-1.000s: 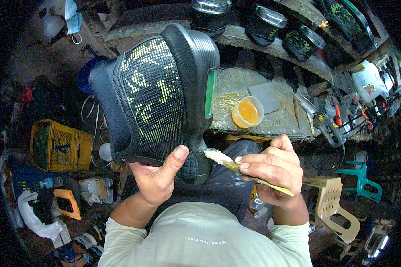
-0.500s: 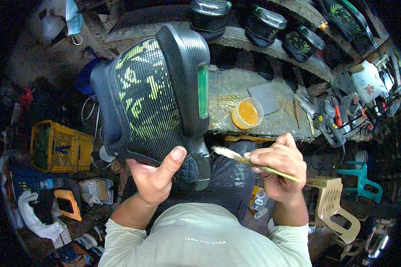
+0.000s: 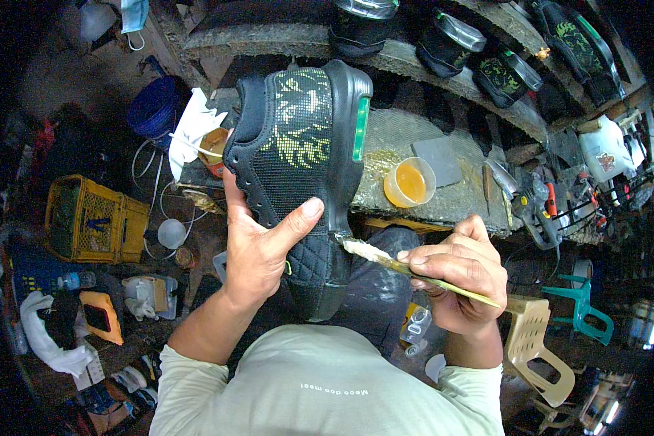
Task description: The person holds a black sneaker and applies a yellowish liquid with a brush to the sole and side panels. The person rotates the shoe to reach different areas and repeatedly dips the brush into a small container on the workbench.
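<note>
Holding the black shoe [image 3: 298, 167] up in the middle, the left hand [image 3: 258, 251] gripped its side. The right hand [image 3: 454, 272] pinched a gluey brush [image 3: 407, 267] touching the sole's edge. A shaky hand could have smeared glue onto the mesh.

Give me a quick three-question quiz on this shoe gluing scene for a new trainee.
1. True or false: the left hand holds the black shoe by its upper.
2. What does the right hand hold? A) a brush B) a hammer C) scissors
3. Fill in: the brush's tip meets the shoe at its ____.

Key:
1. True; the thumb lies across the mesh side.
2. A; a thin-handled brush with a pale coated tip.
3. Sole edge, below the green insert. The cup of amber liquid stands apart on the workbench.
</note>
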A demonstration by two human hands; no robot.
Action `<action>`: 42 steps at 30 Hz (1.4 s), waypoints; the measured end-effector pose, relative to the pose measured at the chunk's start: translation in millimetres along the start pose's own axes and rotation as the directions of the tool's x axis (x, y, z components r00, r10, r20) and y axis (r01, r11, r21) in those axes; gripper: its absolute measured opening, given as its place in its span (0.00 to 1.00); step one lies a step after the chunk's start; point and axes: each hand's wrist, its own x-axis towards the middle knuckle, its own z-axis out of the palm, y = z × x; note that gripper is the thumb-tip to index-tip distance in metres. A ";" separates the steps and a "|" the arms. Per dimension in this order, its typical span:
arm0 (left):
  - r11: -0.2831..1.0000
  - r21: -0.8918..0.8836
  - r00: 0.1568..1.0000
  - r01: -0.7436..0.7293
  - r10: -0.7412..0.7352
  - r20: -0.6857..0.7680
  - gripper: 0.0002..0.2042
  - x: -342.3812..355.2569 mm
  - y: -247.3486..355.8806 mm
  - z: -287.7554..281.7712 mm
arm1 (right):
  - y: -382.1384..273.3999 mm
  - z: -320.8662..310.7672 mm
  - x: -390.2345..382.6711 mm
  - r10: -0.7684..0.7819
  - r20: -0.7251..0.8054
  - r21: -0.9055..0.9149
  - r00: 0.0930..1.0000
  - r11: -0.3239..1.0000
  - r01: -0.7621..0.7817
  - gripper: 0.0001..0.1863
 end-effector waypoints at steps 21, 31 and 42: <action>0.997 0.080 1.000 -0.002 0.001 0.018 0.51 2.9 -7.6 -10.8 | 0.4 11.9 1.0 -0.065 0.085 -0.035 0.994 0.997 0.068 0.06; 0.998 0.059 0.999 -0.026 0.024 0.044 0.51 6.2 -8.5 -10.2 | -2.7 11.1 -2.3 -0.084 0.115 -0.052 0.990 0.995 0.090 0.06; 0.999 0.027 0.999 0.026 -0.027 0.022 0.49 8.1 -7.9 -7.6 | -5.6 -0.4 -3.9 -0.123 0.263 -0.047 0.957 0.989 0.140 0.15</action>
